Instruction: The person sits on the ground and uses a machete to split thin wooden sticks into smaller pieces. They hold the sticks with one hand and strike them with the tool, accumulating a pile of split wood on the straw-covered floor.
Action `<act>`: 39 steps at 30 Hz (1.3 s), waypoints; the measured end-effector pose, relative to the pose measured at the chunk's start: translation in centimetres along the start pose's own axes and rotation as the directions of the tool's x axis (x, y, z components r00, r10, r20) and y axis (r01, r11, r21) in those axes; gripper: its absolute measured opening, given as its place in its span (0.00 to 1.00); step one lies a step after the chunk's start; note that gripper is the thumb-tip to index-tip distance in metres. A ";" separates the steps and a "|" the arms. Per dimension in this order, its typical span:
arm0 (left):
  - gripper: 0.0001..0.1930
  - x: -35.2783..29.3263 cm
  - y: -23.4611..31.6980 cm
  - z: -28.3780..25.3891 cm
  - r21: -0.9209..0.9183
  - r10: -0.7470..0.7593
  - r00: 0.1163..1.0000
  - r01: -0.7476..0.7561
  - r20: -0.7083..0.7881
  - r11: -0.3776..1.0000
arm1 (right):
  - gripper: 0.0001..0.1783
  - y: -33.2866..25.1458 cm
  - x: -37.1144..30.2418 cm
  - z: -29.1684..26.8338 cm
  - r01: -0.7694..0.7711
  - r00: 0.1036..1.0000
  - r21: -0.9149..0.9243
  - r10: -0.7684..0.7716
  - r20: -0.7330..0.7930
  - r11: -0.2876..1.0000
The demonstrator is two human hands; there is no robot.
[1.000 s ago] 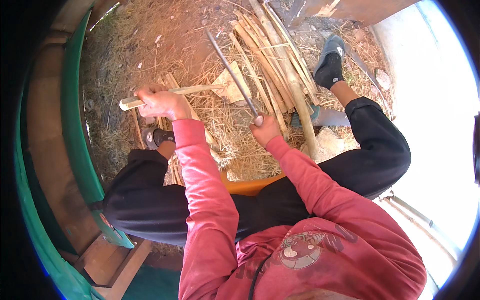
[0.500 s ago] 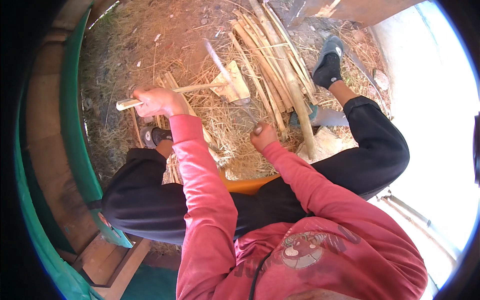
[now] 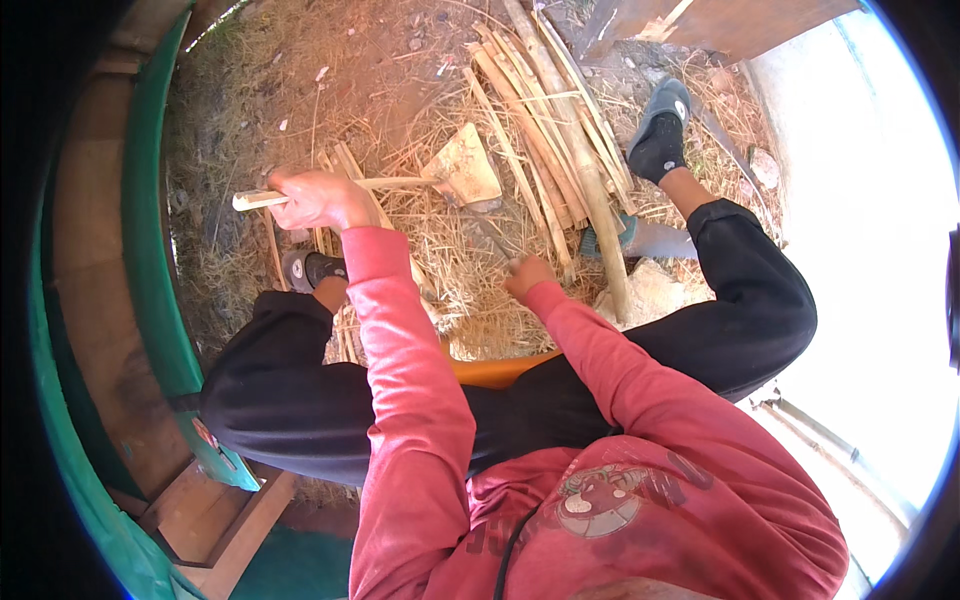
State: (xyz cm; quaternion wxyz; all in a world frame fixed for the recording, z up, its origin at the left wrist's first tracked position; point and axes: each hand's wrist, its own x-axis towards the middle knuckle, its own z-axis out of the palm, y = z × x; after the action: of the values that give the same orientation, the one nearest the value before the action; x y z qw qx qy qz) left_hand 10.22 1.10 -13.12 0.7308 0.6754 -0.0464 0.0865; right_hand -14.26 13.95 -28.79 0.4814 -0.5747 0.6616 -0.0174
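Note:
My left hand (image 3: 318,198) is wrapped round a pale peeled wooden stick (image 3: 400,183), whose near end juts out to the left of my fist. The stick's far end reaches a pale, flat-topped wooden block (image 3: 467,165) on the ground; I cannot tell whether it rests on the block or just in front. Closer to me and to the right, my right hand (image 3: 528,278) is closed round the handle of a machete. Its dark blade (image 3: 490,235) points forward and left toward the block, blurred, with its tip hard to make out.
Several split sticks (image 3: 530,120) and a thicker pole (image 3: 575,150) lie in a pile right of the block. More sticks lie beside my left foot. Shavings and straw (image 3: 470,290) cover the ground. A pale stone (image 3: 650,292) sits by my right leg; a green panel (image 3: 155,230) stands at left.
The machete blade, earlier a long blur raised across the block, now shows only as a short dark length near my right hand. My left hand and the stick have hardly moved.

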 end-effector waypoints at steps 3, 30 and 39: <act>0.15 -0.4 1.6 0.4 -0.127 -0.126 0.992 0.125 -0.004 0.984 | 0.19 -1.4 0.8 -1.6 0.048 0.997 -0.176 -0.036 0.066 0.983; 0.16 14.7 4.8 -6.6 -0.432 -0.021 0.518 0.734 0.855 0.524 | 0.19 -6.7 -0.4 -6.4 0.101 0.991 0.913 -0.121 -0.058 0.395; 0.14 14.7 4.1 -7.4 -0.423 0.143 0.401 0.809 0.905 0.409 | 0.14 -8.5 -1.0 -7.4 0.134 0.991 0.899 -0.064 -0.118 0.417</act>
State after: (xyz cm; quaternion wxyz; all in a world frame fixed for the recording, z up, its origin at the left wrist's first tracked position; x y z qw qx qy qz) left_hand 23.52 9.71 -7.04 0.8245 0.1593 -0.2669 -0.4729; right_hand -12.93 7.92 -19.35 0.6907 -0.2634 0.5290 -0.4169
